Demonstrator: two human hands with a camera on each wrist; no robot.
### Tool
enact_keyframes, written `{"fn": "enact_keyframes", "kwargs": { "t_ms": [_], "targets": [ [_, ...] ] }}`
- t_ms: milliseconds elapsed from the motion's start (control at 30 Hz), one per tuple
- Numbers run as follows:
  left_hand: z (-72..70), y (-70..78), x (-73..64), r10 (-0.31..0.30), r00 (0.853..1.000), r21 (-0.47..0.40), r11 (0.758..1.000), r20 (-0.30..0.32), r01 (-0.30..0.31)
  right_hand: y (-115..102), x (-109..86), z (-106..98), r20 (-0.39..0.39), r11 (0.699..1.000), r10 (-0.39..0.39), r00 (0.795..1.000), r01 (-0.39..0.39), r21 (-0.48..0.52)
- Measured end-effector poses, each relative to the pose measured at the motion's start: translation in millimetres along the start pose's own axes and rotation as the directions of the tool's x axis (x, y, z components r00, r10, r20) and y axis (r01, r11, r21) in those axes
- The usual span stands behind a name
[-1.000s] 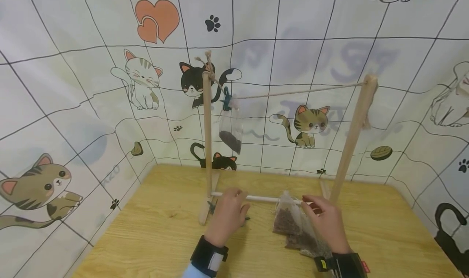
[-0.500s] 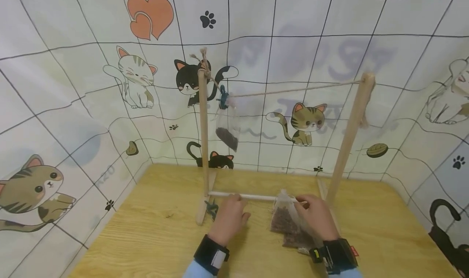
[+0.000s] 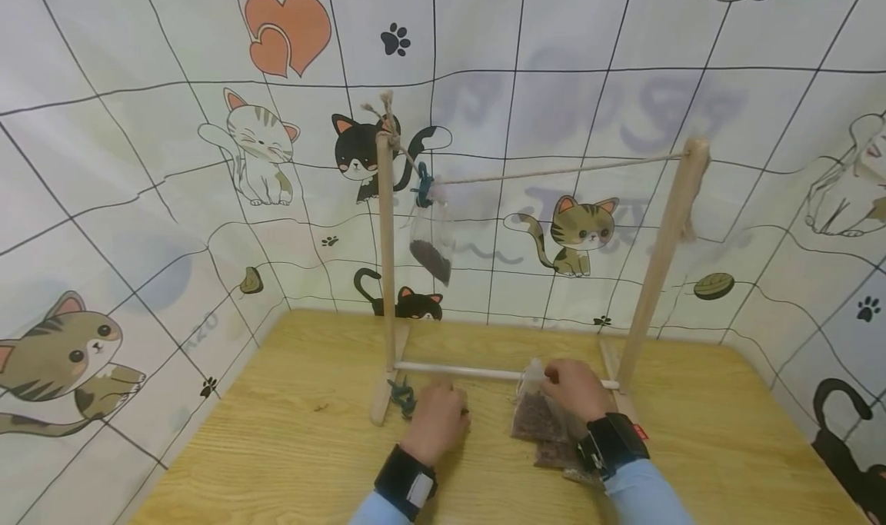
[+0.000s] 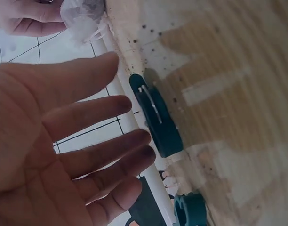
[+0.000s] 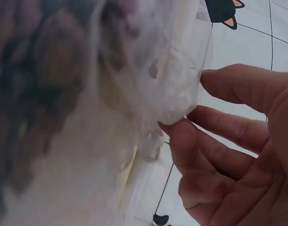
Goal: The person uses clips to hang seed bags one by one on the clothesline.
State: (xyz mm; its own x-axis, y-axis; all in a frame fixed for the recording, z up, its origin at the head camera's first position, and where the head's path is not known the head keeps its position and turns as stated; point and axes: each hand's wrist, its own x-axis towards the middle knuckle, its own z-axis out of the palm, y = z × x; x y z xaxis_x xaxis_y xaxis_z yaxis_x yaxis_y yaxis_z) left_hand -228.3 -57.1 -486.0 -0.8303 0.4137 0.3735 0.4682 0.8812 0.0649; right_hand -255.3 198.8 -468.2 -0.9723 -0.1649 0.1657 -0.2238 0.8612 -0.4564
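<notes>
A see-through drawstring sachet [image 3: 534, 416] with dark dried contents lies across the white rod at the foot of a wooden frame. Right at its top is my right hand [image 3: 576, 389]; the right wrist view shows thumb and fingertips at the bag's gauzy edge [image 5: 181, 101], thumb apart from the index finger. Further sachets [image 3: 554, 454] lie partly under it. My left hand [image 3: 436, 421] hovers low over the table with fingers spread and slightly bent, holding nothing. Beside its fingertips lies a dark green clothespin [image 4: 158, 120], with another green clothespin [image 4: 193, 209] below it in that view.
Two wooden posts [image 3: 386, 256] carry a string [image 3: 554, 172]. One sachet [image 3: 431, 252] hangs from it by a green clothespin [image 3: 424, 187] near the left post. More green clothespins [image 3: 403, 396] lie by the left foot. A cat-print sheet [image 3: 484, 117] covers the walls.
My right hand has shifted left along the rod to the sachet's top. My left hand has come lower and nearer, off the rod towards the clothespins. The hanging sachet stays put.
</notes>
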Motion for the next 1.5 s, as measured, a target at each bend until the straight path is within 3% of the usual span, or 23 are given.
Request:
{"fn": "enact_keyframes", "kwargs": {
  "t_ms": [233,633,900,1000,1100,1267,1500],
  "targets": [
    [3.1,1.7,-2.2,-0.016,0.999,0.007,1.0,0.052,0.015,-3,7.0,6,-0.023,0.998,0.057,0.998,-0.056,0.027],
    [5.4,1.5,-1.5,0.018,0.999,0.054,0.998,0.027,-0.02,-13,4.6,4,-0.007,0.988,0.093,0.996,-0.091,0.128],
    [5.8,0.5,0.6,0.015,0.999,-0.017,1.0,0.033,-0.014,-25,-9.5,-7,-0.03,0.973,0.07,0.997,-0.061,0.223],
    [1.5,0.5,0.9,-0.006,1.0,-0.112,0.994,0.013,0.008,-30,-16.4,-13,-0.053,0.972,0.063,0.997,-0.049,0.23],
    [-6.4,0.2,1.5,-0.036,0.999,-0.239,0.97,-0.001,0.035,-35,-22.4,-19,-0.077,0.969,0.06,0.995,-0.04,0.243],
    [-26.4,-1.0,3.3,-0.076,0.997,-0.411,0.909,0.003,0.07,-43,-29.9,-28,-0.133,0.965,0.044,0.99,-0.007,0.262],
    [-58.0,-3.9,6.5,-0.068,0.995,-0.613,0.79,-0.076,0.007,-49,-38.4,-40,-0.186,0.959,0.054,0.981,0.001,0.283]
  ]
}}
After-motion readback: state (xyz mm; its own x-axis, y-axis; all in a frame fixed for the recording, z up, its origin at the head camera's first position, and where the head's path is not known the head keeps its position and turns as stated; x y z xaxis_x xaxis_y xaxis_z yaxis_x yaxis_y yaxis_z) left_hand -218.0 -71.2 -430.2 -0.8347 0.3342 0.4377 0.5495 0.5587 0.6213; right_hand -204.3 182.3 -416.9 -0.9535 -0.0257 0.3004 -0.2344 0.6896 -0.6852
